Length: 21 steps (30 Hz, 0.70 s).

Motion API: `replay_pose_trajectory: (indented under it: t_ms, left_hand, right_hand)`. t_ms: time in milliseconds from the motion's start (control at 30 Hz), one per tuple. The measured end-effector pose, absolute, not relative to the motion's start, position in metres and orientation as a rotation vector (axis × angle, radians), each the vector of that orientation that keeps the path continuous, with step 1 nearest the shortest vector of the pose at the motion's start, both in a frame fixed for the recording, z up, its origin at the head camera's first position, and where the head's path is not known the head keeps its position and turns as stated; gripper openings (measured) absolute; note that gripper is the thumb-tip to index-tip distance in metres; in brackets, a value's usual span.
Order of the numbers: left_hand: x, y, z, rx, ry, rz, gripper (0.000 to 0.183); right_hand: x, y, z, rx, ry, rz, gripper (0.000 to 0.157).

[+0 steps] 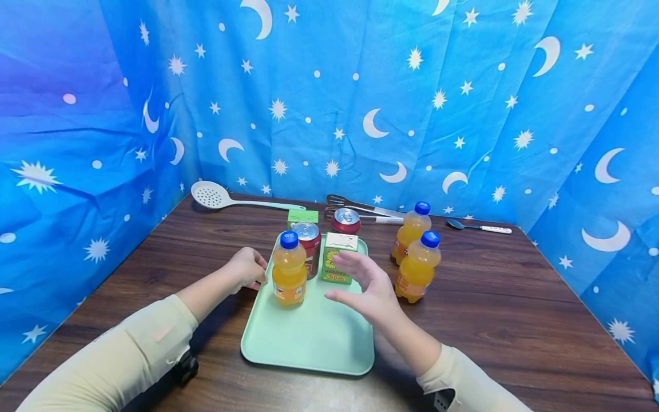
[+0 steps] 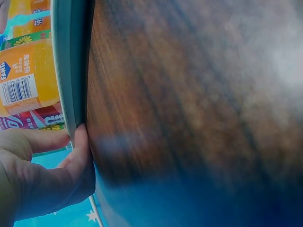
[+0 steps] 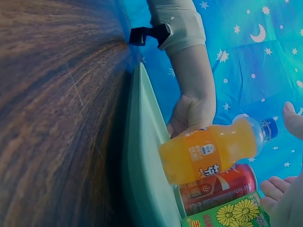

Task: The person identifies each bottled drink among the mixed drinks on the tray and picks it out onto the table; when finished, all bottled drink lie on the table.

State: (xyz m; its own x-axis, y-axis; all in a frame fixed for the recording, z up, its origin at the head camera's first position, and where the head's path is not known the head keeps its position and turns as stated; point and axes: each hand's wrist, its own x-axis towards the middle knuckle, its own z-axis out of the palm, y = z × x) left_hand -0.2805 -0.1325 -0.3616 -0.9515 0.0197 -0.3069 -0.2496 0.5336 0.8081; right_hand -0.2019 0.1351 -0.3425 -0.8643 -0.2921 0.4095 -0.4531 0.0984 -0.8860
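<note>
Head view: tray [image 1: 319, 343] pinched by the left hand [image 1: 249, 270], right hand [image 1: 368, 283] above it

The tray lies to the right of the left fingers and below the right ones. Its long axis appears to run away from the person, so the left fingers meet it on a long side, towards the far half. The left wrist view shows the rim [image 2: 68, 71] between thumb and fingers, which are clamped on it; whether that side is raised at all I cannot tell. The left hand is thus the nearer one. What counts in space, I judge, is that the tray is held from one side only, its opposite side lying below the right hand.

The right fingers are well apart from their thumb and grip nothing. Just beyond them, on the tray, stands the box [image 1: 337, 266]; whether a fingertip touches it cannot be told. The bottle [image 1: 289, 277] stands upright on the tray between the hands, just right of the left fingers and left of the right thumb, a little nearer the left hand. A can [image 1: 312, 246] stands just behind it. To the right of the right fingers, off the tray, stand a front bottle [image 1: 418, 274] and a rear bottle [image 1: 407, 234], both upright.
</note>
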Motion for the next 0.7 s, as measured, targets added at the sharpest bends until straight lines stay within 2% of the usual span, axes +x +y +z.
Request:
replay_pose_trajectory:
  t_ms: [700]
  left_hand:
    - [-0.282, -0.134, -0.363, -0.184, 2.475, 1.411, 0.025]
  right_hand:
    - [-0.214, 0.106, -0.337, 0.611, -2.36, 1.874, 0.065]
